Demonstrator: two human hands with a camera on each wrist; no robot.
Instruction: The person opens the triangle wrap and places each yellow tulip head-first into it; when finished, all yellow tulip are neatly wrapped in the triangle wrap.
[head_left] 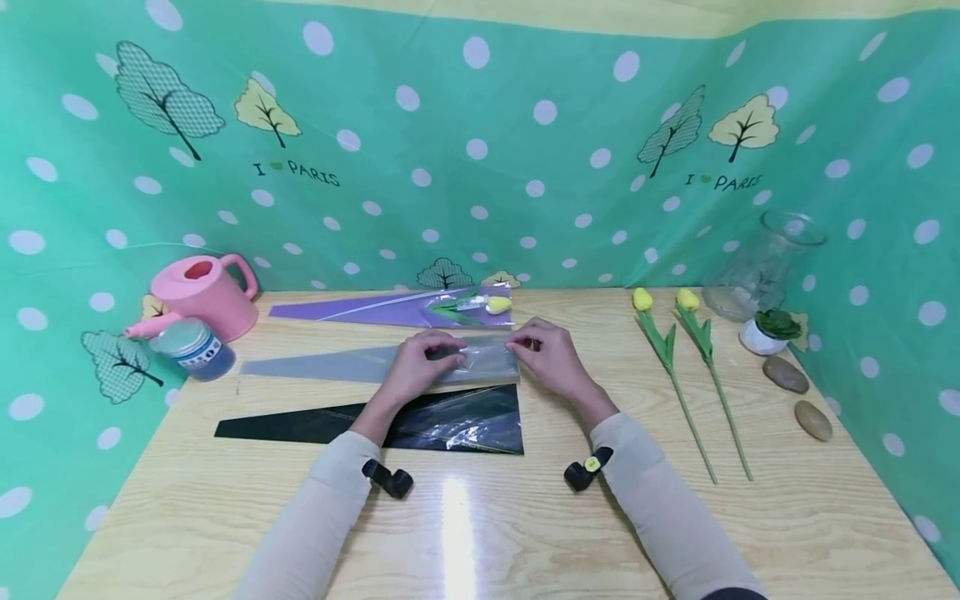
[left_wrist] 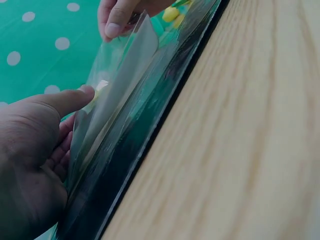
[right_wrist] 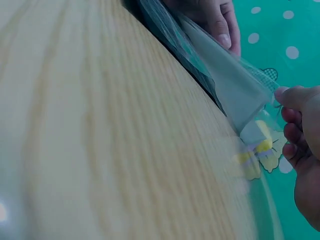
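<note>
A long tapered grey flower sleeve (head_left: 322,367) with a clear front film lies across the table, its wide end to the right. My right hand (head_left: 553,358) pinches the clear film (right_wrist: 257,75) at the wide end between thumb and fingers. Farther left, my left hand (head_left: 420,362) holds the sleeve with the thumb on the film and the fingers behind it. In the left wrist view the clear film (left_wrist: 112,55) stands lifted apart from the grey back. Nearer me lies a black sleeve (head_left: 300,425); behind is a purple sleeve (head_left: 337,311) with a yellow tulip (head_left: 498,305) in it.
Two yellow tulips (head_left: 667,350) lie on the right. Beyond them are a glass vase (head_left: 757,271), a small potted succulent (head_left: 765,337) and two brown stones (head_left: 785,374). A pink watering can (head_left: 210,296) and a blue lidded jar (head_left: 198,354) stand at the left.
</note>
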